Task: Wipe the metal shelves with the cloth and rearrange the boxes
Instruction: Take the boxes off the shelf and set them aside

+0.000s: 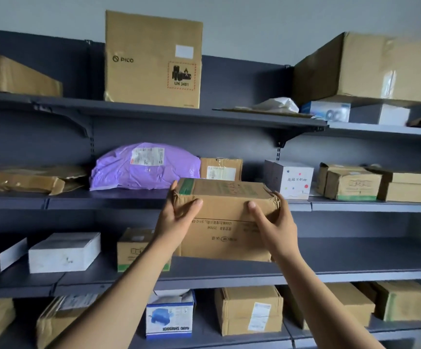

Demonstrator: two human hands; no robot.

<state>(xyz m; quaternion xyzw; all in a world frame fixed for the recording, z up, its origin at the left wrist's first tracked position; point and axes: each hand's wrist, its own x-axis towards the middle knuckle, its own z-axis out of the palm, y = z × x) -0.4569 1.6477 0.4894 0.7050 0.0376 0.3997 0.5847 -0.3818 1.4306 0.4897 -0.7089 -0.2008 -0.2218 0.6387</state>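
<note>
Your left hand (pixel 176 217) and right hand (pixel 275 220) clamp the cardboard box (pixel 225 217); purple parcel (pixel 144 167) at 11 o'clock.

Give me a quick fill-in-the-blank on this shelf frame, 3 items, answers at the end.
1. The cardboard box is gripped by ____ hands, the left hand and right hand.
2. The soft parcel behind the left hand is ____ in colour.
3. The tall box on the top shelf reads ____.

Answers: both; purple; PICO
</note>
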